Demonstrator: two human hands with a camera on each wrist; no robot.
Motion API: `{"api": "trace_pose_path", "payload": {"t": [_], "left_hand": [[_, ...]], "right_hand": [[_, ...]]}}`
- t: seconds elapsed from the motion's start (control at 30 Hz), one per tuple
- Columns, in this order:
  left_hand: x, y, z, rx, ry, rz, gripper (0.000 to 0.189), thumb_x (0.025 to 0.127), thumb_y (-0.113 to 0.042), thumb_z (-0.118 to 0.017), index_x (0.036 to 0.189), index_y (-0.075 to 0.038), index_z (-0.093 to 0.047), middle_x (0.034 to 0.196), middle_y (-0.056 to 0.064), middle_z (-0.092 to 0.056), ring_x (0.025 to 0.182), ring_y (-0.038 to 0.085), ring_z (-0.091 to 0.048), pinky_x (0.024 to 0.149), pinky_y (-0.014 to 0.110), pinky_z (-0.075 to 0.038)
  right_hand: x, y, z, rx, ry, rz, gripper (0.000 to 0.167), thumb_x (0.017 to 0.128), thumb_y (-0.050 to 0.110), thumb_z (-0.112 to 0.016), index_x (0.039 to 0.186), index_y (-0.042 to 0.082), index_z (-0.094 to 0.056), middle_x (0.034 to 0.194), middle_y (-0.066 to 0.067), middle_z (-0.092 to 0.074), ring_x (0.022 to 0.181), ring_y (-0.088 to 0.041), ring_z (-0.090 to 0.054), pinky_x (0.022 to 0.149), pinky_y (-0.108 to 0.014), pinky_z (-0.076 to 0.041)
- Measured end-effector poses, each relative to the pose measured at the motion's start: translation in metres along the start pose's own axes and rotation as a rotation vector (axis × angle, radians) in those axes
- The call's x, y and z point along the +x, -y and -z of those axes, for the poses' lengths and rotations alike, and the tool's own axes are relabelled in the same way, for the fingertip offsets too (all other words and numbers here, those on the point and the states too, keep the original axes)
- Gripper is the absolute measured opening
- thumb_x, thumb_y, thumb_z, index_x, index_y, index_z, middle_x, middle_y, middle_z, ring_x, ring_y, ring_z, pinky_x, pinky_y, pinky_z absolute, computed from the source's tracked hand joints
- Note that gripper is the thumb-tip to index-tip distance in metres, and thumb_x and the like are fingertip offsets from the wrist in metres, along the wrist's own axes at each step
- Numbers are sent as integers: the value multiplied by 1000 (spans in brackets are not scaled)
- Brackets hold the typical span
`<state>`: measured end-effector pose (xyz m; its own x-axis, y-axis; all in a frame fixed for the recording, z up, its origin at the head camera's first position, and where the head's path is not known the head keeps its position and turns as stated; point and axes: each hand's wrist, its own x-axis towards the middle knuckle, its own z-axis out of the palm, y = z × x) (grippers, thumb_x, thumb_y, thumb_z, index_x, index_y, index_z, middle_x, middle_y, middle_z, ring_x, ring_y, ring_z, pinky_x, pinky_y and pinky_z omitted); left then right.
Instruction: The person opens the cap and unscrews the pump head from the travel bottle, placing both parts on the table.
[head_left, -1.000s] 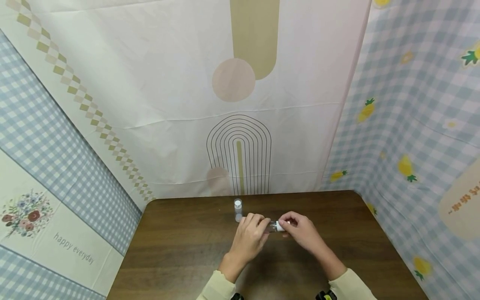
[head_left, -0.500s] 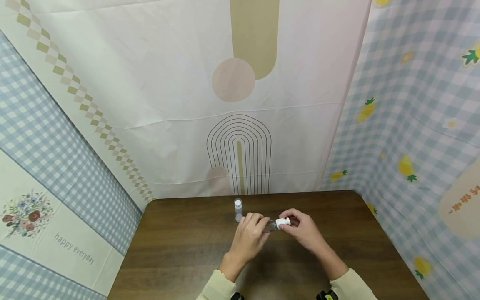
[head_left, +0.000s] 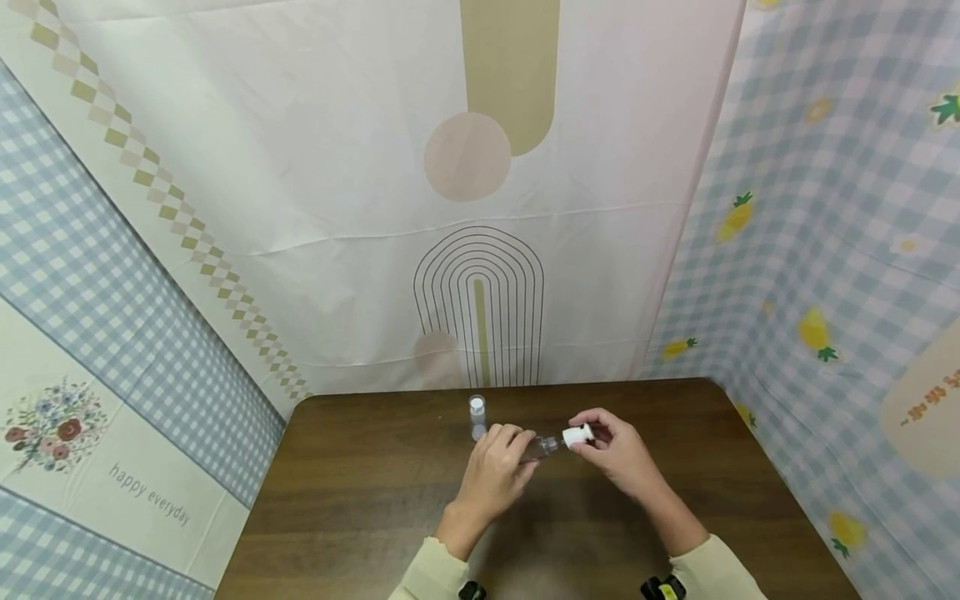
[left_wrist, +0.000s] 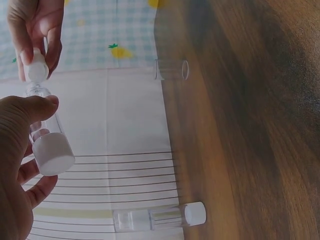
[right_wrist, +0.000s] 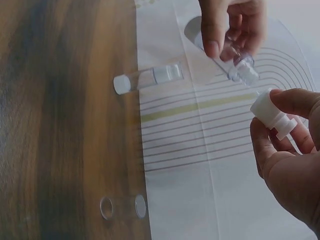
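My left hand [head_left: 495, 467] grips the body of a small clear bottle [left_wrist: 48, 122], which has a white base and is tilted with its bare threaded neck toward the right hand. Thumb and fingers of my right hand [head_left: 618, 454] pinch the bottle's white pump top [right_wrist: 272, 114], held just off the neck with a narrow gap between. A second clear bottle [head_left: 477, 419] stands upright on the table behind the left hand; in the right wrist view that standing bottle [right_wrist: 148, 78] shows a white base and a clear cover over its top.
A clear, hollow cylindrical cap [right_wrist: 123, 207] stands on the brown wooden table [head_left: 360, 500], to the right of the standing bottle. Patterned cloths [head_left: 337, 208] hang behind and at both sides of the table.
The white pump top has come away from the bottle's neck as my right hand moved right and slightly up. My left hand has stayed nearly in place with the bottle.
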<state>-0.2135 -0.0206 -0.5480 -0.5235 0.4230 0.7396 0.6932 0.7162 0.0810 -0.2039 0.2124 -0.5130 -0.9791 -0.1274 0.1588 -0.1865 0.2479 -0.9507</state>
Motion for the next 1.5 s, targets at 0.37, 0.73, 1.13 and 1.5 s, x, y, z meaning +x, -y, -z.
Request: {"api": "trace_pose_path", "payload": {"t": [0.37,0.73,1.13,1.5], "left_hand": [[-4,2,2,-9,32,24,40,76,-22,-91,110,-12,-73,98,0,-68,88,17,-63,76,31,-54],[-8,4,1,-8,27,35,40,75,-22,-91,109,-12,-73,99,0,-68,87,18,-63,73,33,-52],[-9,6,1,-7,29,50,41,74,-21,-92,108,-11,-73,98,0,-69,87,18,-64,72,33,-52],[-13,10,1,10,21,47,42,73,-23,-93,108,-12,-74,98,0,-69,87,17,-63,69,32,-51]], "right_hand": [[2,-3,21,-151,-83,2,35,89,11,-80,121,2,-69,123,-19,-70,110,-14,-65,88,-15,-53],[5,-29,39,-255,-111,66,44,94,6,-73,137,1,-63,124,-21,-72,109,-9,-66,83,-10,-51],[14,-52,55,-272,-125,-89,40,98,5,-67,135,-6,-53,129,-30,-62,113,-33,-66,75,-17,-53],[22,-84,68,-451,-123,-112,39,97,4,-63,136,0,-60,125,-24,-66,106,-30,-64,78,-24,-51]]}}
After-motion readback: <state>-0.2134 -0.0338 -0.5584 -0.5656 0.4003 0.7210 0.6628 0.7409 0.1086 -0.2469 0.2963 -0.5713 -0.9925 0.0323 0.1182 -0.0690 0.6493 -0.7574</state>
